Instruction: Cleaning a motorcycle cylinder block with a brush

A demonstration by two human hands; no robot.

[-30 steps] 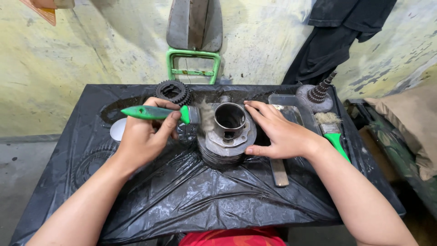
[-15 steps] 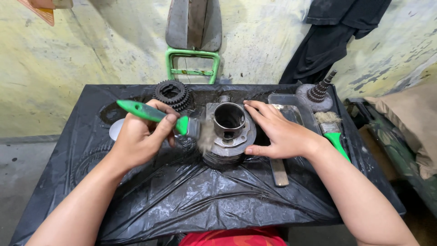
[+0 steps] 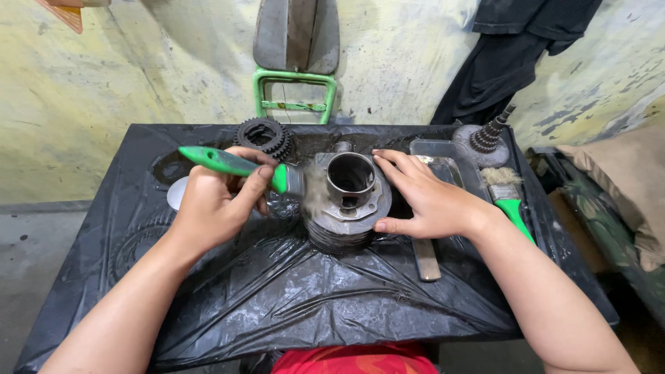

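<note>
Left hand (image 3: 215,201) clenched on green brush (image 3: 239,166), bristles against the finned cylinder (image 3: 346,204) (dark, greasy). Right hand (image 3: 426,197) flat, fingers spread, steadying its right side on the worktop (image 3: 277,298).

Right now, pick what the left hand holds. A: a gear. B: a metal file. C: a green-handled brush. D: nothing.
C: the left hand grips a green-handled brush, bristles against the cylinder that the right hand steadies.

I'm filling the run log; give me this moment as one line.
left hand: holds green-handled brush, bristles against finned cylinder | right hand: steadies cylinder | surface: black plastic sheet
</note>
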